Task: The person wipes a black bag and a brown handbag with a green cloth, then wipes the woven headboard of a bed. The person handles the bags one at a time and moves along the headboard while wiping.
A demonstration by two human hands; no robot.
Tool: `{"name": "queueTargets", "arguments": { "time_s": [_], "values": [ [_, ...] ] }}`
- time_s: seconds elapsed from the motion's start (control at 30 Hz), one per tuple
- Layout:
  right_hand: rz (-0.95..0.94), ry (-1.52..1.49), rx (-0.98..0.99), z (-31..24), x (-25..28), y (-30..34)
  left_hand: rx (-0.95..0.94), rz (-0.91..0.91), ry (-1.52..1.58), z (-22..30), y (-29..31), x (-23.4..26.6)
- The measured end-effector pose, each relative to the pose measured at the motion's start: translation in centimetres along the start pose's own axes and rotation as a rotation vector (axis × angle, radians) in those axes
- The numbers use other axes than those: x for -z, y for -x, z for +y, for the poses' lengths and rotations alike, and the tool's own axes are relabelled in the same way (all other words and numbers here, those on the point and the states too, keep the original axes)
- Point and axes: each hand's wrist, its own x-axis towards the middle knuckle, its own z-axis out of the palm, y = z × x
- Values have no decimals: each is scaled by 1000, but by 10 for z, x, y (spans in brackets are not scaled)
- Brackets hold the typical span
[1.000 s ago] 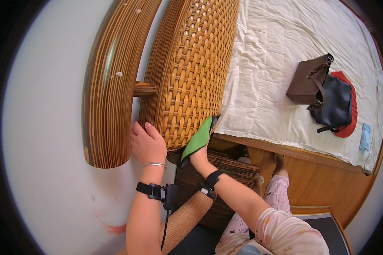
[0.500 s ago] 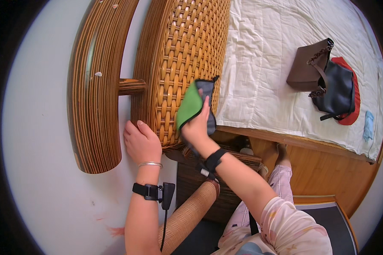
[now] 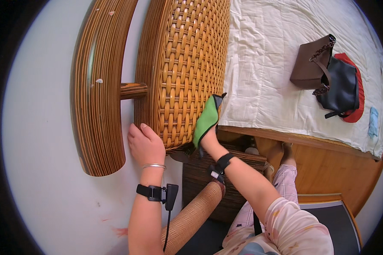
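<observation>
A woven rattan headboard (image 3: 187,68) with a dark striped wooden frame (image 3: 147,63) stands beside the bed. My left hand (image 3: 147,144) grips the near end of this frame, its fingers curled at the edge. A green and grey cleaning cloth (image 3: 207,119) lies against the headboard's lower right corner, on the side facing the bed. My right hand (image 3: 208,138) holds the cloth there; its fingers are mostly hidden under the fabric. Each wrist wears a black strap with a small device.
A curved striped wooden rail (image 3: 100,93) runs along the headboard's left. On the white-covered bed (image 3: 259,85) lie a brown handbag (image 3: 308,66), a black bag (image 3: 339,87) over something red, and a blue face mask (image 3: 373,122). A rattan-wrapped roll (image 3: 195,212) and dark wooden cabinet (image 3: 200,182) are below.
My right hand has moved with the cloth from the headboard's woven face down and right to its bed-side edge. The cloth now covers the fingers. My left hand stays on the frame.
</observation>
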Motion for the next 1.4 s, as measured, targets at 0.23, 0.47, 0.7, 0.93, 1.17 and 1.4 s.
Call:
{"name": "queueTargets", "arguments": {
  "time_s": [0.23, 0.47, 0.7, 0.93, 1.17, 1.4],
  "values": [
    [155, 212, 61, -42, 87, -81, -62, 71, 29, 5, 0, -21],
    [235, 177, 302, -37, 76, -38, -65, 57, 72, 21, 6, -38],
    [-226, 1970, 1272, -16, -146, 63, -55, 65, 28, 3, -1, -16],
    [-573, 2201, 1158, -22, -97, 93, -48, 69, 58, 15, 6, -29],
    [-467, 2161, 1178, -11, -105, 90, 7, -14, 38, 14, 3, -14],
    [-266, 2151, 1286, -47, -201, 13, -35, 54, 56, 13, 1, -16]
  ]
}}
